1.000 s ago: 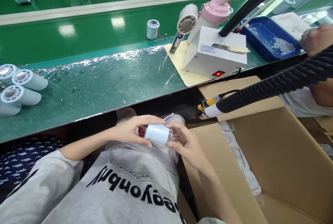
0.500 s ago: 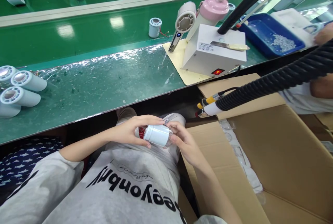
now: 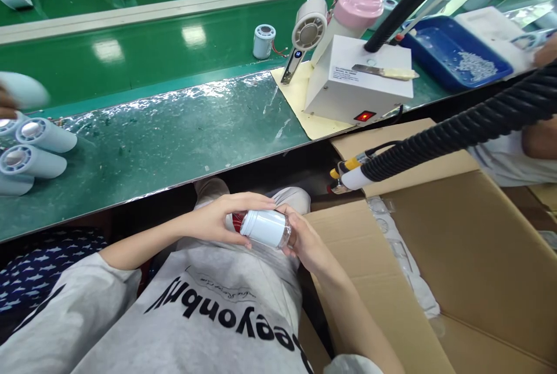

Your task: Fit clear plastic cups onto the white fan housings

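Note:
Above my lap I hold a light-blue cylindrical fan housing (image 3: 263, 229) lying on its side. Red wires (image 3: 237, 222) show at its left end, and a clear plastic piece (image 3: 287, 231) is at its right end. My left hand (image 3: 221, 220) is around the left end, thumb below and fingers along the top. The fingers of my right hand (image 3: 303, 239) are closed about the clear end, partly hidden behind it. Several similar housings (image 3: 37, 160) lie at the left of the green bench, and another housing (image 3: 263, 43) stands upright with red wires beside it.
A white box-shaped device (image 3: 361, 84) with a lit red switch carries a knife-like tool (image 3: 385, 72). Nearby are a handheld fan (image 3: 310, 29), a pink-lidded bottle (image 3: 357, 11) and a blue tray (image 3: 439, 52). A black ribbed hose (image 3: 461, 122) crosses above an open carton (image 3: 483, 235). People's hands show at both sides.
My right hand has shifted around the clear end, with its fingers now lower. At the left edge another person's hand has come in with a blurred light-blue housing.

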Action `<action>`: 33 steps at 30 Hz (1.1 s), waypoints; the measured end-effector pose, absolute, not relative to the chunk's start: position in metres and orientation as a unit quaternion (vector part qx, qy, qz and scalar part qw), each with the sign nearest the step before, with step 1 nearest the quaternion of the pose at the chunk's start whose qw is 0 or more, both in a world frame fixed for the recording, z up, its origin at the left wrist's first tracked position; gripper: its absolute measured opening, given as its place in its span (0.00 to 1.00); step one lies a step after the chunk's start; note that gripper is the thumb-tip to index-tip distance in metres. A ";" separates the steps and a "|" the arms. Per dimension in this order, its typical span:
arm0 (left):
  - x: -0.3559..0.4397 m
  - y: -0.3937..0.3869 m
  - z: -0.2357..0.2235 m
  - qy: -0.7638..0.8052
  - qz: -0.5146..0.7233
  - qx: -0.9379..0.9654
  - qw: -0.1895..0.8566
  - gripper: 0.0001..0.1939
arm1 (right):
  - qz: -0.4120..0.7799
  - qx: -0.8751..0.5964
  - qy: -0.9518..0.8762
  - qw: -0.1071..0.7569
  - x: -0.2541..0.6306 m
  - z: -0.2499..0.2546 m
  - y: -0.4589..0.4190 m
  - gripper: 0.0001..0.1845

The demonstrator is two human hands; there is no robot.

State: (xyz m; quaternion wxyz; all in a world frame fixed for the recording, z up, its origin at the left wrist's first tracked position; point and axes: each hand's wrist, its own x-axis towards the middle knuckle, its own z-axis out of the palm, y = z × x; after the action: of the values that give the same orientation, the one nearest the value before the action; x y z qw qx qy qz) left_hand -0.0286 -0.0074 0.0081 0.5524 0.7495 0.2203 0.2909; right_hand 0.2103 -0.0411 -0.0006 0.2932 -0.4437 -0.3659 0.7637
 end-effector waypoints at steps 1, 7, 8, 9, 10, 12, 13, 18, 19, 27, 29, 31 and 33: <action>-0.029 -0.007 0.008 0.216 0.295 0.749 0.553 0.40 | 0.768 -0.446 -0.357 0.290 0.209 -0.001 -0.041 0.37; -0.028 -0.008 0.004 0.219 0.300 0.742 0.558 0.39 | 0.807 -0.435 -0.306 0.256 0.206 0.000 -0.041 0.37; -0.028 -0.008 0.004 0.221 0.301 0.742 0.557 0.38 | 0.817 -0.427 -0.299 0.245 0.205 0.000 -0.040 0.37; -0.028 -0.009 0.005 0.223 0.303 0.742 0.555 0.38 | 0.828 -0.419 -0.291 0.234 0.205 0.000 -0.039 0.37; -0.028 -0.009 0.006 0.225 0.304 0.743 0.552 0.37 | 0.837 -0.409 -0.286 0.223 0.204 0.001 -0.039 0.38; -0.027 -0.011 0.010 0.231 0.303 0.743 0.550 0.34 | 0.851 -0.388 -0.286 0.207 0.204 0.000 -0.039 0.40; -0.026 -0.012 0.013 0.239 0.299 0.741 0.552 0.33 | 0.853 -0.380 -0.294 0.202 0.205 -0.001 -0.040 0.42; -0.023 -0.018 0.025 0.322 0.263 0.688 0.595 0.32 | 0.742 -0.393 -0.446 0.308 0.216 -0.007 -0.049 0.45; -0.023 -0.019 0.026 0.334 0.260 0.673 0.607 0.32 | 0.687 -0.397 -0.498 0.350 0.219 -0.009 -0.050 0.44; -0.022 -0.022 0.024 0.343 0.242 0.603 0.679 0.37 | 0.346 -0.344 -0.777 0.398 0.237 -0.011 -0.052 0.19; -0.024 -0.019 0.025 0.326 0.238 0.621 0.672 0.39 | 0.407 -0.361 -0.735 0.404 0.236 -0.010 -0.053 0.26; -0.026 -0.017 0.026 0.302 0.245 0.653 0.650 0.40 | 0.503 -0.372 -0.661 0.414 0.233 -0.009 -0.054 0.32; -0.027 -0.016 0.027 0.284 0.250 0.673 0.636 0.40 | 0.582 -0.373 -0.590 0.418 0.230 -0.009 -0.056 0.31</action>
State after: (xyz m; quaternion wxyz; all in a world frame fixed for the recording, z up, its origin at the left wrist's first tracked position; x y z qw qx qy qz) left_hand -0.0274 -0.0165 0.0270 0.6360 0.6726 0.2837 0.2500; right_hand 0.2299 -0.0557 -0.0089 0.4178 -0.3733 -0.5897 0.5817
